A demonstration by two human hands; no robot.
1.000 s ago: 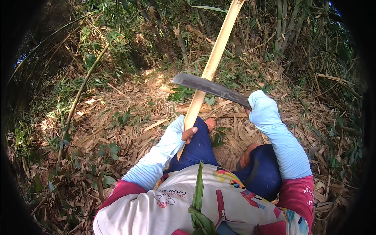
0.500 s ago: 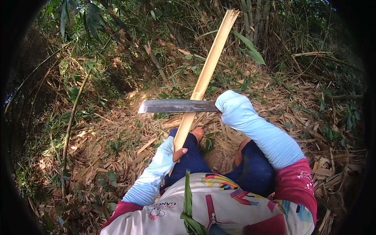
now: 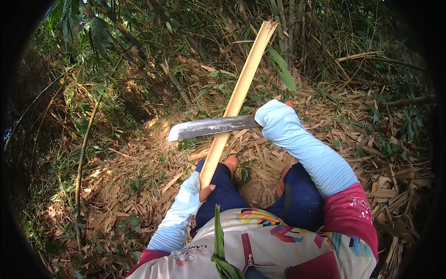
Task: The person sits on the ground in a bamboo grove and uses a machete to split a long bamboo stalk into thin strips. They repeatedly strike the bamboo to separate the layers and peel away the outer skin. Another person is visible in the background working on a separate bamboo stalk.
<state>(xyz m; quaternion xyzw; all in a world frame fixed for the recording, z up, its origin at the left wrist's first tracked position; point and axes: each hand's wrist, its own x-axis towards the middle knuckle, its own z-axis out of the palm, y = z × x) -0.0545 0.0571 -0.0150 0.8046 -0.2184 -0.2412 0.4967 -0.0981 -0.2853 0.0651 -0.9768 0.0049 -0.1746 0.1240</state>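
1. Here's the big backdrop: a bamboo thicket fills the far side, upright stems and green leaves packed together in deep shade.
2. Below it spreads the ground, strewn with dry, tan leaves and scraps, small green plants poking through at the left.
3. Into the foreground comes the person's pale shirt, splashed with bright patterns, dark pink at the upper sleeves.
4. Dark blue trousers next, knees bent and apart, bare ground showing between them.
5. Over on the left, a slender stem leans up out of the litter, well apart from the hands.
6. And there's the centrepiece, a split bamboo strip! Pale and long, it slants from the left hand up and away to the right, its far end ragged.
7. Across it lies a broad, dark grey blade, nearly level, tip pointing left; from above, it's hard to say whether the edge touches the strip.
8. Light blue cloth covers both forearms and much of the hands. The right hand is curled tight on the handle end of that blade, beyond the strip's right side.
9. The left hand is closed around the strip's near end, above the left thigh, thumb showing along the right edge.
10. Smallest of all, a folded green leaf stands up against the shirt front.
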